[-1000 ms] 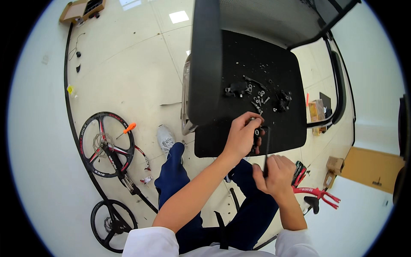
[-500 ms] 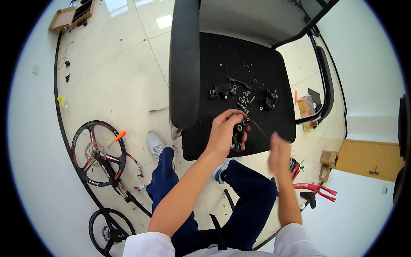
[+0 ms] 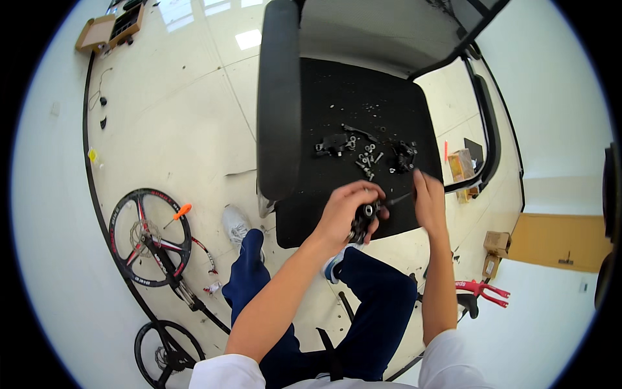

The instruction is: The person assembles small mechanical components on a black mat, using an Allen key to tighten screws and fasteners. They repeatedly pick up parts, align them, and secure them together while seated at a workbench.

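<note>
My left hand point(image 3: 346, 211) is closed around a black bicycle brake caliper point(image 3: 358, 227) above the chair seat's front edge; the fingers partly cover it. A round metal fitting shows at its top. To the right, my right hand point(image 3: 429, 202) pinches a thin dark hex key point(image 3: 400, 198), whose far end reaches the caliper near my left fingertips. Beyond my hands, several bolts and washers point(image 3: 369, 159) lie in a loose pile on the black seat point(image 3: 317, 214). A second black caliper point(image 3: 335, 144) rests left of the pile, and another black caliper part point(image 3: 405, 155) lies right of it.
The chair's armrest point(image 3: 278, 97) rises left of the seat. On the floor at left are a spoked bicycle wheel point(image 3: 123, 259) and an orange-handled screwdriver point(image 3: 183, 211). A red fork point(image 3: 483, 288) is at right, near small cardboard boxes point(image 3: 497, 242).
My right hand has moved up, away from me, and the hex key now points across to the caliper. My left hand has lowered slightly toward me, still holding the caliper.
</note>
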The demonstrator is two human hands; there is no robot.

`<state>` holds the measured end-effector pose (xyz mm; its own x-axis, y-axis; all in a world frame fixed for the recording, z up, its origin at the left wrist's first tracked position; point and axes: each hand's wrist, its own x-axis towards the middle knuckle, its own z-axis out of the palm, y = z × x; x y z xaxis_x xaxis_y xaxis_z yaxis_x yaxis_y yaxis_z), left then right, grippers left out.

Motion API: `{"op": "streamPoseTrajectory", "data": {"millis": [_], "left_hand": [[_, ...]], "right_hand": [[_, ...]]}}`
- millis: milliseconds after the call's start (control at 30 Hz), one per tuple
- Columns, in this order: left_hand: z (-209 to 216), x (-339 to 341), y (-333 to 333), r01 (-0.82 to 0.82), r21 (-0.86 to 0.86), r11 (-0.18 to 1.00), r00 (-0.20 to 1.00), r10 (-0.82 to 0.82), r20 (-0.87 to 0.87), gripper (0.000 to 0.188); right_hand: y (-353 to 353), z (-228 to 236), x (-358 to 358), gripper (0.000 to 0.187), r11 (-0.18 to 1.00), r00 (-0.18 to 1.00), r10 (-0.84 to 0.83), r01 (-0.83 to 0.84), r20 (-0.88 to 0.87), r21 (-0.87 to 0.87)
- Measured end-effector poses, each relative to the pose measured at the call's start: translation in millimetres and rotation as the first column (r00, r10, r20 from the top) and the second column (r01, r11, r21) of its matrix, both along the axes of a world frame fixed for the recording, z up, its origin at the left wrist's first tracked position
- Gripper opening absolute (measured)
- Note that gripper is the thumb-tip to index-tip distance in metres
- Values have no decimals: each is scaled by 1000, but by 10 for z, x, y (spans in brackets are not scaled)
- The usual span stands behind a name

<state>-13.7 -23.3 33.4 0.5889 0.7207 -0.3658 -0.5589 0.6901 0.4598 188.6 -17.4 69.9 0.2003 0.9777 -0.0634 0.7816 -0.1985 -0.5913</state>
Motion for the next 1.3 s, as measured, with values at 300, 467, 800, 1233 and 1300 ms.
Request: {"op": "streamPoseTrajectory", "data": {"millis": [300,467,800,1233,1300], "left_hand": [[-414,257,-236,99,824,557,804,443,-396,21],[71,72,-126,362,210,908,928,-329,-176,21],[-33,1,-21,-39,-28,999,999,38,-39,25],[-95,82,-93,330,-305,893,940,-281,195,22],[-92,125,-122,441,-325,837,889,-358,285,21]], "right_hand": [[-600,201,-978,40,939,918,104,-218,383,266],[69,340,-479,40,960,939,273,-279,210,0],[-867,304,-539,31,954,757,104,-259,-645,-151],[-394,675,-636,57,391,476,835,-866,276,311],[-417,651,-661,58,223,281,939,-936,199,271]]}}
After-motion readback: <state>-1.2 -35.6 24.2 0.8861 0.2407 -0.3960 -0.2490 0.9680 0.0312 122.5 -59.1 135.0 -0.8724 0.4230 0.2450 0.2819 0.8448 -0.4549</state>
